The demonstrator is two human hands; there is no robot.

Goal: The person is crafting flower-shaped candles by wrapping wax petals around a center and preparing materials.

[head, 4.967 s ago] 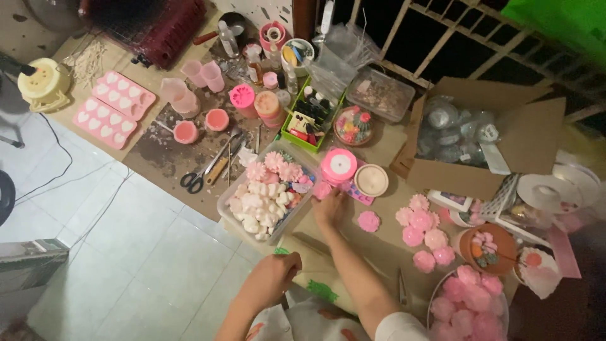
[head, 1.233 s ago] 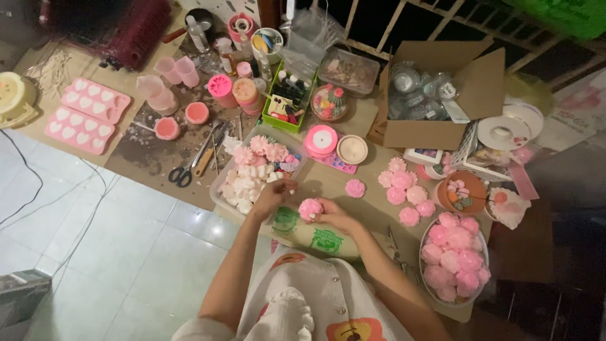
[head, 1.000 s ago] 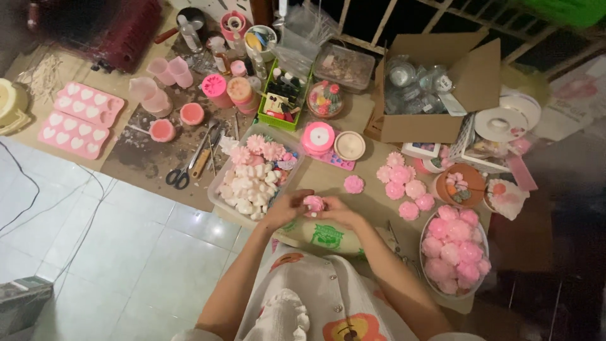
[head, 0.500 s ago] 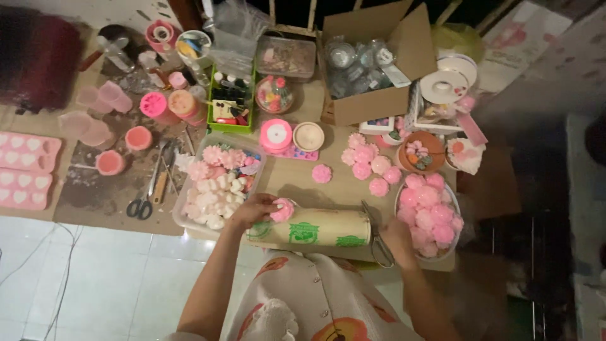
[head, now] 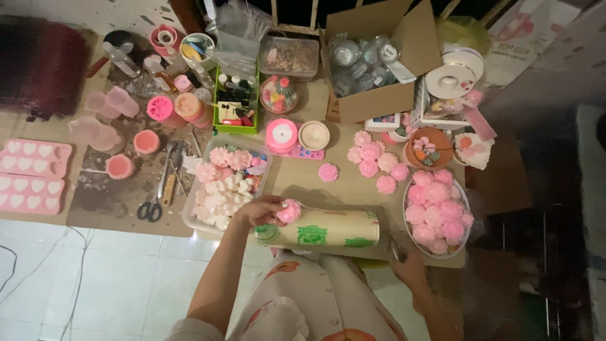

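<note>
Flower: small pink flower (head: 290, 211), above the beige roll (head: 325, 228) on the desk (head: 297, 180).
Left hand (head: 262, 210): pinching the flower.
Right hand (head: 409, 268): by desk's edge, grip unclear.

My left hand (head: 260, 211) is raised ahead of me, forearm bare and angled up from the lower left, wrist bent slightly inward. Its fingers (head: 275, 203) are curled closed around a small pink flower (head: 290, 211), thumb underneath. My right hand (head: 409, 268) sits low and out to the right, palm down, fingers loosely bent; in the dim light I cannot tell whether they grip anything. Both elbows stay close to my torso.
</note>
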